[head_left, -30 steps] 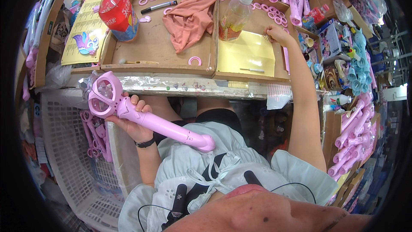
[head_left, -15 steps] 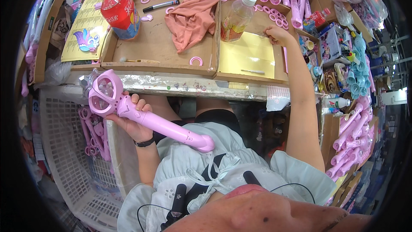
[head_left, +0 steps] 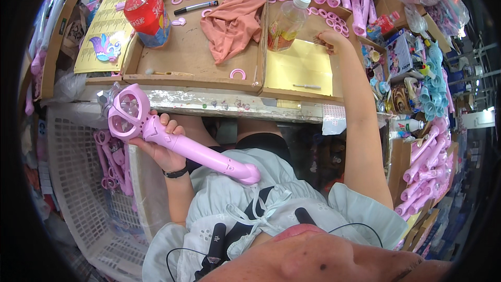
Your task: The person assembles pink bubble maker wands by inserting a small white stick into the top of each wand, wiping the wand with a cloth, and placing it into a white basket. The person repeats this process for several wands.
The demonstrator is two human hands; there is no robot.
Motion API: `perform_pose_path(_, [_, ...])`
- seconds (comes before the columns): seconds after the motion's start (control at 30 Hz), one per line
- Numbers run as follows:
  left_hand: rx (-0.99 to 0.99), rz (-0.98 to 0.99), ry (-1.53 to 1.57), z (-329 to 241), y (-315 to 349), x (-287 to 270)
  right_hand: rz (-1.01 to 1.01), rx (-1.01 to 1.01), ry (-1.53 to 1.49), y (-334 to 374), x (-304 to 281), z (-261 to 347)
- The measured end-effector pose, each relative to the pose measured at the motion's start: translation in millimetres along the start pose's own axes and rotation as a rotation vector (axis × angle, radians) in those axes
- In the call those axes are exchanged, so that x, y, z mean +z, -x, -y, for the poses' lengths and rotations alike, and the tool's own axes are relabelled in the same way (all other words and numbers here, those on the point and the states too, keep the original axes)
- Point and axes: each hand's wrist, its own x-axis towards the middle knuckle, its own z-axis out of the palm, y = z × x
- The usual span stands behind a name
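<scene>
My left hand is closed around the neck of a pink toy wand. The wand slants across my lap: its round open head with a clear faceted ball inside points to the upper left, and its handle end rests against my front. Stretched far forward, my right hand is at the upper right corner of a yellow sheet in the right tray. Its fingers are bent downward and drawn together; whatever is between them is too small to make out. Pink rings lie just beyond this hand.
A red-labelled bottle and a clear bottle stand in cardboard trays. An orange cloth, a marker and a thin stick lie there. A white basket is at left; boxed pink wands are at right.
My right hand has shifted slightly left and its fingers have turned more downward over the sheet's corner. The left hand and the wand have barely moved.
</scene>
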Motion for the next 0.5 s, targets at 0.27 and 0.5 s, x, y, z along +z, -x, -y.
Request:
perform_pose_path(0.27, [0.0, 0.007, -0.035, -1.7, -0.6, -0.6, 0.052, 0.056, -0.086, 9.5, -5.7, -3.0])
perform_pose_path(0.5, [0.01, -0.002, -0.019, -2.6, 0.6, 3.9, 0.01, 0.046, -0.396, 9.4, -13.7, -17.8])
